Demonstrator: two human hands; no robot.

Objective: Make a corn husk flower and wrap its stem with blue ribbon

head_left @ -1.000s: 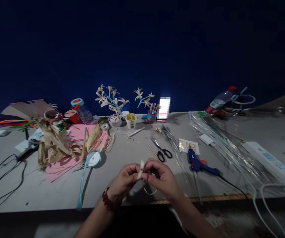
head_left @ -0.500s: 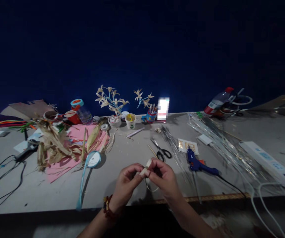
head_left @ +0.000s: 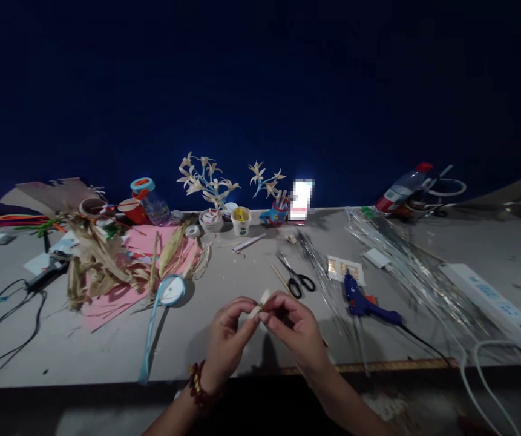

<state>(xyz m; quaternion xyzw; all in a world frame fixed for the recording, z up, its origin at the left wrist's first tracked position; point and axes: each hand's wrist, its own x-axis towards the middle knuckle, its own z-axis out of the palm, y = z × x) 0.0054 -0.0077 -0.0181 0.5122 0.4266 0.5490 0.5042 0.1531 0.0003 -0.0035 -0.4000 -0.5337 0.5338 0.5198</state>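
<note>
Above the table's front part, my left hand (head_left: 229, 332) and my right hand (head_left: 297, 326) meet at the fingertips. Both pinch a small pale strip, probably corn husk (head_left: 265, 296), whose upper end sticks up between them. The fingers cover its lower part. Just beyond my right hand lie black-handled scissors (head_left: 297, 284) and a thin stick (head_left: 281, 280). A blue glue gun (head_left: 369, 305) rests on its side to the right. On the left, a roll of light blue tape (head_left: 170, 290) trails a loose end toward the table edge.
Dried husks (head_left: 99, 260) lie over pink paper (head_left: 119, 309) on the left. Husk flowers (head_left: 208, 181) stand in cups at the back near a lit phone (head_left: 301, 200). Thin wires (head_left: 319, 266), clear-wrapped bundles (head_left: 405, 260) and a white power strip (head_left: 487, 300) occupy the right.
My fingers have shifted around the pale strip, and it has moved slightly left. A thin loop hanging below the hands earlier no longer shows. The view has moved a little.
</note>
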